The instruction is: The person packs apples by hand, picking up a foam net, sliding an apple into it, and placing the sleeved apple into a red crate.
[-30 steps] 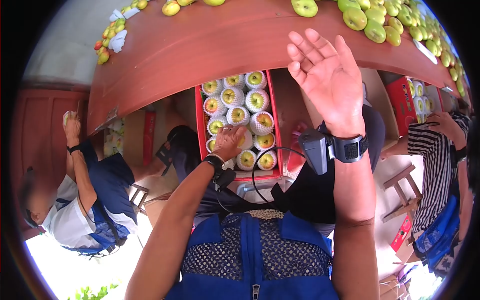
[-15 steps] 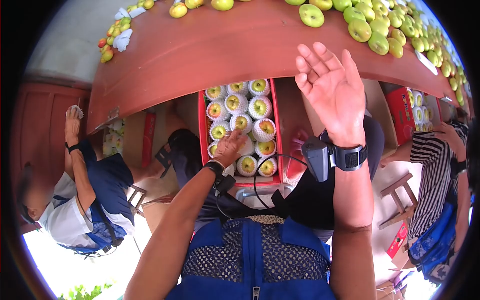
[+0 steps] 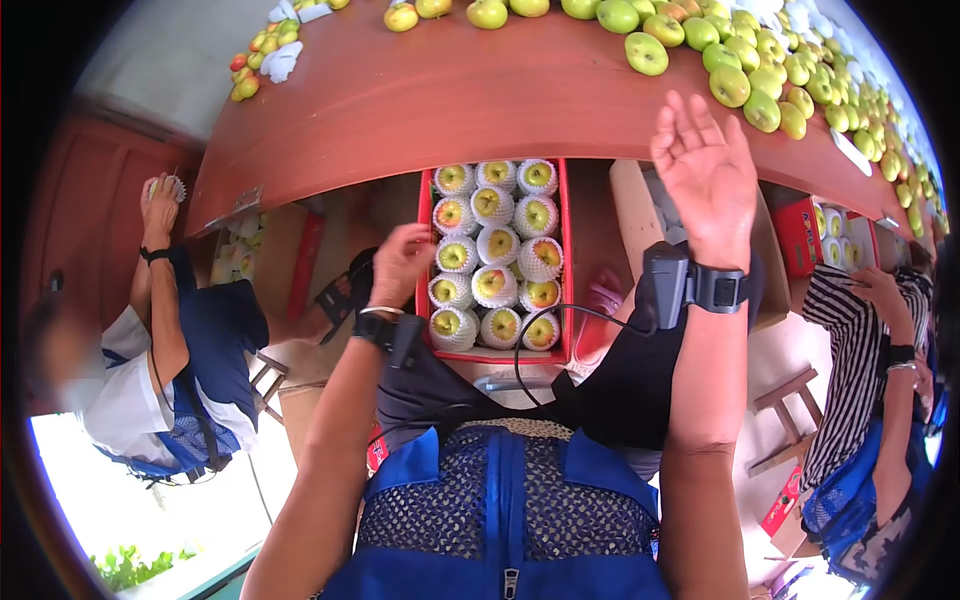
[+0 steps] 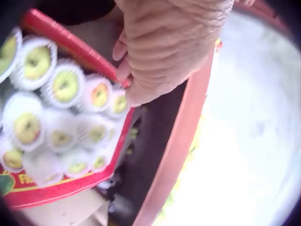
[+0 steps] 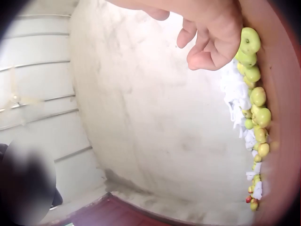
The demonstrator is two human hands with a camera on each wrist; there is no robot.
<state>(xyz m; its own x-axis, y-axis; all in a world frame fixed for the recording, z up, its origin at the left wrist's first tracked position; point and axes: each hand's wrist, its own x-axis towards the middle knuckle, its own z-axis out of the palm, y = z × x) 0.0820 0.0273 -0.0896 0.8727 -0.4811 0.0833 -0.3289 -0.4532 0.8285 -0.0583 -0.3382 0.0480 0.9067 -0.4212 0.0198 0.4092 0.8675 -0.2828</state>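
Observation:
A red box (image 3: 567,270) holds rows of green and yellow-red apples (image 3: 497,243), each in a white foam net. Just left of the box is my left hand (image 3: 402,262), loosely bent, with nothing in its grasp; its fingertips come right to the box's red edge (image 4: 70,37) in the left wrist view. My right hand (image 3: 705,175) is raised on the right with the palm upward and the fingers relaxed. It holds nothing and overlaps the front edge of the red-brown table (image 3: 430,100) in the head view.
Loose green apples (image 3: 730,85) are heaped at the table's back right, with a smaller group (image 3: 262,50) at the left. A cardboard box (image 3: 632,215) stands right of the red box. Other people sit at either side, one in a striped shirt (image 3: 840,330). A cable (image 3: 520,345) crosses my lap.
My left hand has lifted off the apples at the near left of the box and moved left to its edge. My right hand keeps its raised pose while the head view has shifted.

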